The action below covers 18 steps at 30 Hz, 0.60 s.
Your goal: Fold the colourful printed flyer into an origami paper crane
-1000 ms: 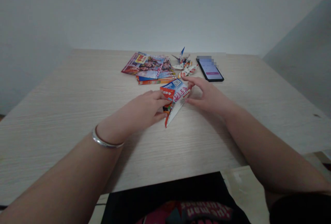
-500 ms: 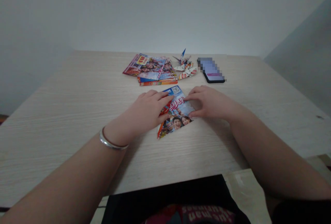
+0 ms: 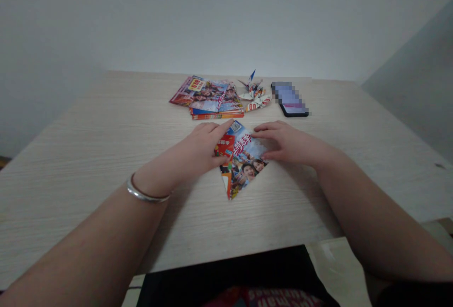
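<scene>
A folded, printed paper flyer (image 3: 244, 158) lies on the table between my hands, one pointed corner toward me. Along its left side an orange-and-red layer shows beside the blue face with the QR code and the photo. My left hand (image 3: 203, 149) rests on the left edge, index finger stretched to the top corner and thumb lower down on the paper. From the right, the fingertips of my right hand (image 3: 283, 141) touch the opposite edge, thumb and fingers apart. The paper's far left part is hidden under my left hand.
Behind the flyer lies a stack of similar printed flyers (image 3: 208, 97). Folded paper cranes (image 3: 258, 97) stand next to it, and a phone (image 3: 292, 100) lies to their right. The pale wooden table (image 3: 106, 123) meets a wall (image 3: 226, 23) at the back.
The flyer has turned, its lower corner now pointing more toward me and more of its red left side showing. My left hand has shifted slightly left, its index finger extending to the top corner.
</scene>
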Available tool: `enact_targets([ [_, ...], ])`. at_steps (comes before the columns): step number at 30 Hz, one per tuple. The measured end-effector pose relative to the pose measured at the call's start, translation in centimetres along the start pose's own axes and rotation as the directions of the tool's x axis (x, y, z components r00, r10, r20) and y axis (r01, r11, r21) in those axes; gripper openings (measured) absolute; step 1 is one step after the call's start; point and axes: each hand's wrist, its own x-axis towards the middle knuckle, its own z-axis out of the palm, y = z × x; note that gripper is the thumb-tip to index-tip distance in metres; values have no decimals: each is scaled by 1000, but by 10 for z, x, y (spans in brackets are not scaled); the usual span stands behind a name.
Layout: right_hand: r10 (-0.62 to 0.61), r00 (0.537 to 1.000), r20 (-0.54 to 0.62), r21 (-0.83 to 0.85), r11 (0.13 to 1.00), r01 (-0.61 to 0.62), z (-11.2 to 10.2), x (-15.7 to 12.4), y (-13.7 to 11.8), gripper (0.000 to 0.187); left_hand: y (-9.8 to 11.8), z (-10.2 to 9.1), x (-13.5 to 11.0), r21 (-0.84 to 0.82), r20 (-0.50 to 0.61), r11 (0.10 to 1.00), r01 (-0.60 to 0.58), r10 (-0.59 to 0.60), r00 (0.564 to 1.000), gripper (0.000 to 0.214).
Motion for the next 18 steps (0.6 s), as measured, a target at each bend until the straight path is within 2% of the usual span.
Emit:
enact_targets([
  [4,-20,1000,-6,46,999,21,-2,-1,-1,53,-4,0,3,-90,-29,996,29,-31,999,88],
  [7,-54,999,-7,53,997,54,-3,-1,-2,47,-3,-3,4,-113,-37,993,27,-31,999,84],
  [10,-67,998,7,30,997,67,-3,0,-1,41,0,-9,4,-113,-30,994,9,-12,999,64],
  [12,-66,998,7,-6,998,66,-2,0,-1,40,2,-14,3,-71,-7,997,12,-13,1000,42],
  [15,-88,995,-52,-78,993,84,-3,0,-6,42,5,-18,2,27,21,999,35,-36,999,11],
  [18,-132,984,-122,-120,986,117,-6,-1,-16,36,9,-17,1,80,-44,996,50,-47,998,13],
])
